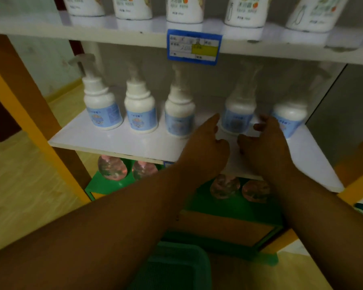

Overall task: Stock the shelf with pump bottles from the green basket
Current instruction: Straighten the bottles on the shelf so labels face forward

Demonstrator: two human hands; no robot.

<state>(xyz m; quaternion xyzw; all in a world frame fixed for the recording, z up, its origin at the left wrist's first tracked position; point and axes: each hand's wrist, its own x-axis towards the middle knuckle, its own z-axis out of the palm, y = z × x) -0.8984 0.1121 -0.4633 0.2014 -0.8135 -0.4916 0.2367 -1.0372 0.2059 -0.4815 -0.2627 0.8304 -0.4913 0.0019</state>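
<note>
Several white pump bottles with blue labels stand in a row on the white middle shelf (pixel 117 141). The fourth from the left (pixel 238 114) stands between my two hands. My left hand (pixel 205 147) is just left of it, fingers apart and holding nothing. My right hand (pixel 266 141) is just right of it, fingers loosely curled and apart from the bottle, partly covering the rightmost bottle (pixel 289 118). The green basket (pixel 176 266) lies at the bottom of the view under my forearms; its contents are hidden.
Larger white bottles (pixel 184 9) line the upper shelf above a blue price tag (pixel 194 47). Clear pinkish bottles (pixel 112 168) sit on a green lower shelf (pixel 101 185). An orange frame post (pixel 19 97) runs down the left side. Wooden floor lies to the left.
</note>
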